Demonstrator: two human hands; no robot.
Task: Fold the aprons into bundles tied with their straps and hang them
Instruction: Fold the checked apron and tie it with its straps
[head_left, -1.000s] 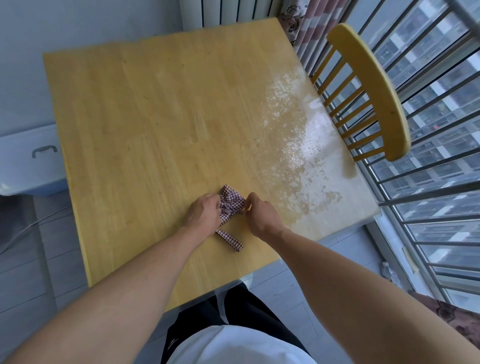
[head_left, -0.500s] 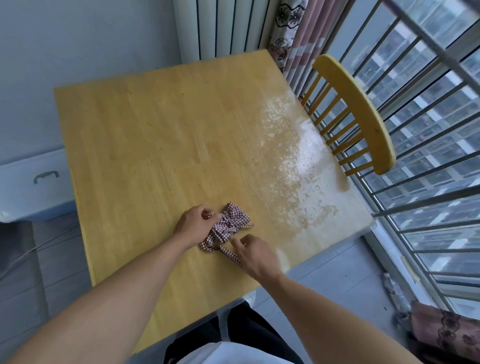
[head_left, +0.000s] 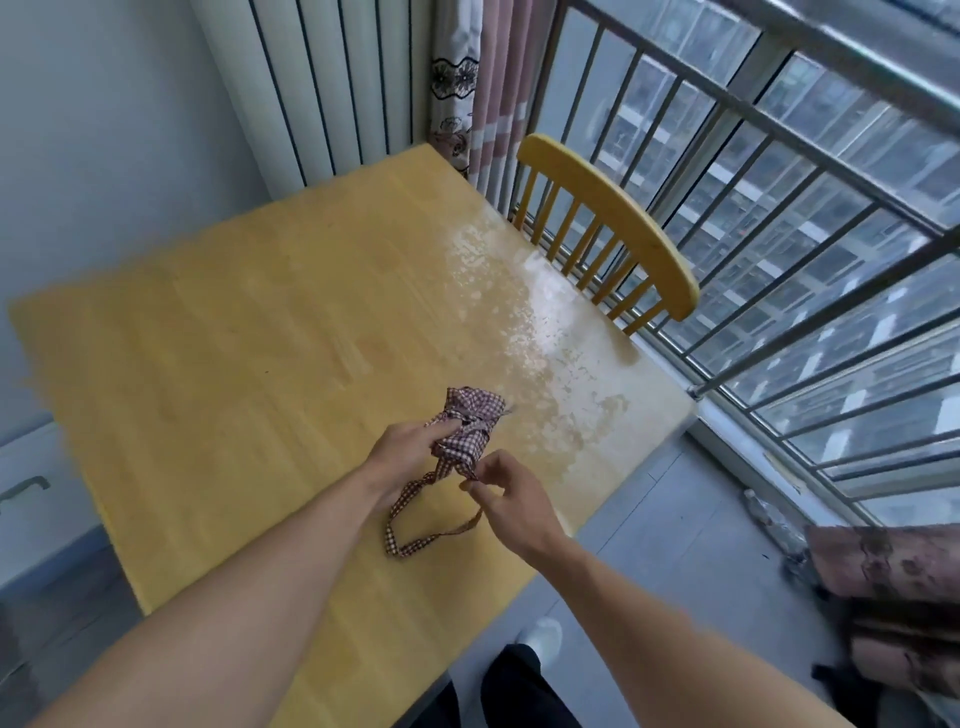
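Observation:
A small red-and-white checked apron bundle (head_left: 470, 423), wrapped with its own strap, is lifted just above the wooden table (head_left: 249, 332) near its right front part. My left hand (head_left: 410, 447) grips the bundle from the left side. My right hand (head_left: 506, 491) pinches the end of the checked strap loop (head_left: 415, 540), which hangs down from the bundle and curves back up to my fingers.
A yellow wooden chair (head_left: 618, 228) stands at the table's right side against the barred window railing (head_left: 779, 218). A white radiator (head_left: 322, 83) and a curtain (head_left: 467, 78) are behind the table. A white-blue box (head_left: 31, 499) sits at the left, patterned fabric (head_left: 893, 571) at the right.
The bundle has come up off the table in my left hand. My right hand has drawn the strap out into a hanging loop. The view has tilted up toward the window.

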